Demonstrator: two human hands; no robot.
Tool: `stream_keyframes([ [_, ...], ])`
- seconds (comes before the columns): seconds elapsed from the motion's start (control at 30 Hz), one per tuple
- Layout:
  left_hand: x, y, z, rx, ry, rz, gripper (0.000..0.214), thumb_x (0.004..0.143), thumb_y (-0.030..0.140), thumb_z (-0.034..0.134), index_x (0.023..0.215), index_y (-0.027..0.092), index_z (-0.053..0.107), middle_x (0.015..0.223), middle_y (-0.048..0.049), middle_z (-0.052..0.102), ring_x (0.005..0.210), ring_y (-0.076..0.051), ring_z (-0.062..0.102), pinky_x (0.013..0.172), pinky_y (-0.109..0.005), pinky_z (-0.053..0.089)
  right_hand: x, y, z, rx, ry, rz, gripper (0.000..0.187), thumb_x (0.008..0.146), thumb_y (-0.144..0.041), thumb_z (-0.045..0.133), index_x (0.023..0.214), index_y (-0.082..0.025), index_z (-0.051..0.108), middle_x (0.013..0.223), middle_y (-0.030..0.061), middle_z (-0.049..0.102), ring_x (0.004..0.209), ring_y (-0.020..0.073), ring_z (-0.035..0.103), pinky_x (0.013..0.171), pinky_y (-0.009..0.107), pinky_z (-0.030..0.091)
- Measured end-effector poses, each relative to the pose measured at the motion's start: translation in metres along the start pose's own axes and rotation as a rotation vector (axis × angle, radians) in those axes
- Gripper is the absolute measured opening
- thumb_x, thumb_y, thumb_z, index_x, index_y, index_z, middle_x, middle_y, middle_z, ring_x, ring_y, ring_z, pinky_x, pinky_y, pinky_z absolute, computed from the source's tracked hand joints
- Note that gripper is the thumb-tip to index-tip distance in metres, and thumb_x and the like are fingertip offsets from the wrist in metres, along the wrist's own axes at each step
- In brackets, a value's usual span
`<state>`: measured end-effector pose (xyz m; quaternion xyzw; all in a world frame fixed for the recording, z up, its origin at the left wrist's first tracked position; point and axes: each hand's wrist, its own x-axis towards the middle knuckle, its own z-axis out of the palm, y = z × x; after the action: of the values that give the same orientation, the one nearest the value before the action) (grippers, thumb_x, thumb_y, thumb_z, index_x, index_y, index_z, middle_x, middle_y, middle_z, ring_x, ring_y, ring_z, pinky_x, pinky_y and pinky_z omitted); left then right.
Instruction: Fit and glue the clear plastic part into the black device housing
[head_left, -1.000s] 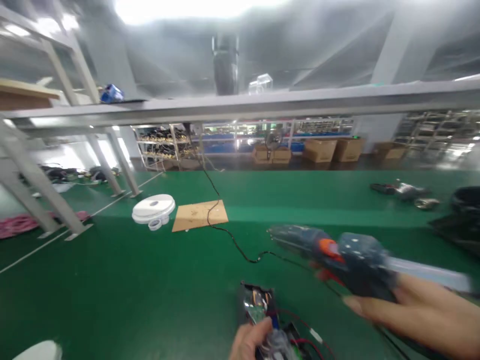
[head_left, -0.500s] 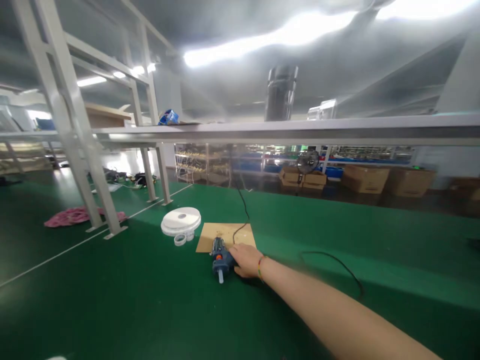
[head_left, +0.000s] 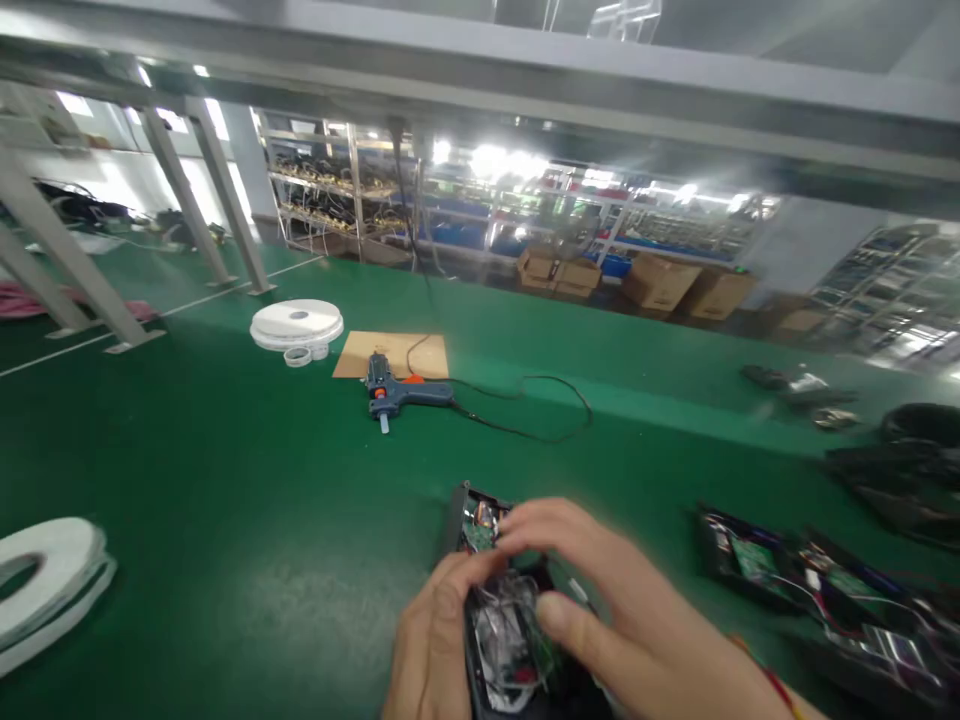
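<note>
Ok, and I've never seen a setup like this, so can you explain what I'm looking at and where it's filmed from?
There's no machine: these are a person's own bare hands, seen by a head-worn camera looking forward and down. The left hand holds an open black housing with a circuit board inside. The right hand is over it too, though blur hides its exact grip. Ahead on the green tabletop lies what looks like a glue gun, partly over a tan sheet. Left of that sits a white round stack; nearer, at far left, is a white ring. More open housings lie at right.
</note>
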<state>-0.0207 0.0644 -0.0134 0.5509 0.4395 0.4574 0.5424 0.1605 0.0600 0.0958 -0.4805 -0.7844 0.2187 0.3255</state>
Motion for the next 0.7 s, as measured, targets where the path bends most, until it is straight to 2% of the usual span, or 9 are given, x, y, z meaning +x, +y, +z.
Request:
stream_keyframes([
  [0.1, 0.001, -0.005, -0.002, -0.022, -0.048, 0.049, 0.065, 0.103, 0.068, 0.029, 0.124, 0.025, 0.073, 0.134, -0.0090, 0.068, 0.131, -0.030, 0.058, 0.117, -0.042, 0.043, -0.038, -0.002, 0.021, -0.025, 0.001, 0.059, 0.038, 0.104, -0.047, 0.057, 0.139, -0.034, 0.052, 0.136, 0.0040, 0.061, 0.126, 0.0177, 0.060, 0.106, 0.030, 0.053],
  [0.2, 0.007, -0.007, -0.006, -0.109, -0.193, 0.024, 0.064, 0.105, 0.064, 0.025, 0.137, 0.023, 0.062, 0.138, -0.0097, 0.067, 0.128, -0.028, 0.061, 0.113, -0.042, 0.048, -0.045, 0.002, 0.038, -0.076, 0.044, 0.112, 0.038, 0.102, -0.037, 0.059, 0.139, -0.032, 0.051, 0.137, 0.0064, 0.059, 0.127, 0.0194, 0.060, 0.107, 0.034, 0.054],
  [0.27, 0.011, -0.007, -0.008, -0.148, -0.239, -0.001, 0.061, 0.106, 0.061, 0.026, 0.141, 0.023, 0.058, 0.137, -0.0095, 0.067, 0.127, -0.025, 0.062, 0.110, -0.038, 0.049, -0.045, 0.003, 0.041, -0.073, 0.054, 0.101, 0.032, 0.102, -0.035, 0.060, 0.133, -0.031, 0.054, 0.135, 0.0066, 0.060, 0.127, 0.0195, 0.060, 0.107, 0.034, 0.054],
  [0.43, 0.017, -0.003, -0.008, -0.117, -0.240, -0.036, 0.056, 0.105, 0.062, 0.037, 0.139, 0.023, 0.059, 0.133, -0.0087, 0.070, 0.126, -0.023, 0.062, 0.111, -0.034, 0.046, -0.045, 0.001, 0.034, -0.065, 0.031, 0.092, 0.018, 0.104, -0.032, 0.056, 0.121, -0.030, 0.059, 0.135, 0.0059, 0.060, 0.127, 0.0158, 0.061, 0.108, 0.027, 0.053],
  [0.6, 0.029, 0.010, -0.010, -0.138, -0.273, -0.123, 0.059, 0.096, 0.068, 0.052, 0.129, 0.019, 0.062, 0.121, -0.0118, 0.076, 0.113, -0.026, 0.070, 0.100, -0.036, 0.054, -0.046, 0.003, 0.035, -0.099, -0.004, 0.040, 0.017, 0.106, -0.036, 0.055, 0.122, -0.030, 0.057, 0.136, 0.0045, 0.063, 0.132, 0.0155, 0.058, 0.113, 0.027, 0.049],
  [0.7, 0.036, 0.018, -0.014, -0.133, -0.297, -0.150, 0.054, 0.094, 0.067, 0.055, 0.118, 0.019, 0.061, 0.113, -0.0117, 0.078, 0.103, -0.026, 0.072, 0.090, -0.035, 0.055, -0.045, 0.007, 0.040, -0.133, 0.027, -0.004, 0.017, 0.108, -0.038, 0.051, 0.122, -0.030, 0.055, 0.135, 0.0039, 0.065, 0.132, 0.0147, 0.057, 0.115, 0.028, 0.047],
])
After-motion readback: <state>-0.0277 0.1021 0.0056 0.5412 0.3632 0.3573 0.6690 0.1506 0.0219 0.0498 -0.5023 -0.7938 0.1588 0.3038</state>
